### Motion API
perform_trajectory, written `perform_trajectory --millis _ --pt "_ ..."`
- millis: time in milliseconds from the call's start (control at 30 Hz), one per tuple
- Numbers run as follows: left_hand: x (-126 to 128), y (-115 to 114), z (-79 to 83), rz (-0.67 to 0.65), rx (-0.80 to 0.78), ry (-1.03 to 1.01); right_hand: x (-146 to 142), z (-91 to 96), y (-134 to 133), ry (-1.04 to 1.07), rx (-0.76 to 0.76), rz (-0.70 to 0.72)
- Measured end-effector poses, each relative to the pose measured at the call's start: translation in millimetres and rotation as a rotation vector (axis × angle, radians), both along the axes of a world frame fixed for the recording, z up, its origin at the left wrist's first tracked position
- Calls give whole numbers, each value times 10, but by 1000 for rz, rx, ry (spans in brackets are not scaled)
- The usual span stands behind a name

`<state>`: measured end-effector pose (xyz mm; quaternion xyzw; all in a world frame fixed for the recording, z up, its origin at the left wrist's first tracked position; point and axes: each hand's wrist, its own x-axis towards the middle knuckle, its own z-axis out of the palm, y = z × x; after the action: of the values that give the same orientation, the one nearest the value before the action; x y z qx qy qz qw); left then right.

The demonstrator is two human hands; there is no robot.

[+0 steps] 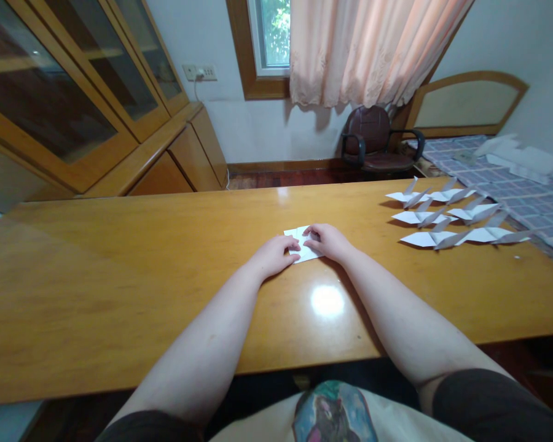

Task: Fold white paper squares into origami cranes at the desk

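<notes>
A small folded sheet of white paper (308, 253) lies on the wooden table in front of me. My left hand (276, 253) is at its left edge, with bent fingers and thumb gripping that side. From the right, my right hand (326, 240) holds the paper's other side, its fingers curled over the upper part and the thumb on the surface. Both hands partly cover the sheet, so its full outline is hidden. Several folded white paper cranes (426, 239) stand in rows toward the table's right end, apart from my hands.
The long wooden table (120, 276) spans the view, its front edge close to my body. Behind it are a brown office chair (372, 138) and a curtained window (276, 37). A glass-fronted cabinet (133, 80) stands at left, a bed (511, 169) at right.
</notes>
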<state>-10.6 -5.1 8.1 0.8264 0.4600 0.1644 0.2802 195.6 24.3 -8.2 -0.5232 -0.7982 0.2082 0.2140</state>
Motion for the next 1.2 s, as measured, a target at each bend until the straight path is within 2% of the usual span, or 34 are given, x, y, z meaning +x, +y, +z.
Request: perform_trajectory --millis 267,467,800,1067,1200 --pt "13 -3 21 -37 -5 46 -17 8 -1 8 -44 -52" --pt "13 -34 29 -134 49 91 9 -9 31 52 -47 -116" --pt "167 -159 -17 -68 220 280 71 -9 74 46 -17 -204" --pt "185 -145 -115 -86 187 316 130 -18 97 31 2 -187" --pt "183 -143 -132 -83 179 300 169 9 107 45 -21 -224"
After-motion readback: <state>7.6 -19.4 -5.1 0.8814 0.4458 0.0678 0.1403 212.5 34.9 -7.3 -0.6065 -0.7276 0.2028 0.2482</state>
